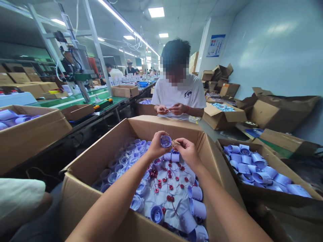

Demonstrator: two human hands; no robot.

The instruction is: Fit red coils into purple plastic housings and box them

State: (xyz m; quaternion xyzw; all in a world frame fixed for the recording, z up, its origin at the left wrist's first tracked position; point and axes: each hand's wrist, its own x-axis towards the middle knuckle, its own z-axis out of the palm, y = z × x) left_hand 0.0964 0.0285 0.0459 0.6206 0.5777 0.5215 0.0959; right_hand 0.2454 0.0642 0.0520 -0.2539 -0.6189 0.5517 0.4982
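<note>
My left hand (157,145) is closed round a small purple plastic cup (166,141), its open mouth turned towards me. Beside the cup's rim, my right hand (186,150) pinches its thumb and fingers together; a tan patch shows at the fingertips, and what they hold is too small to tell. Both hands are above a large cardboard box (106,218). Inside it, red ring-shaped parts with thin wires (171,187) lie scattered on a whitish sheet (151,198). Loose purple cups (198,208) line the sheet's right side, and cups in clear wrapping (123,161) fill the left.
Another person (179,97) faces me across the box, hands together on a small item. An open box of purple cups (249,164) stands at right, another box (32,134) at left. A press machine (78,60) stands over a green workbench (114,101). A sleeve (20,198) shows at lower left.
</note>
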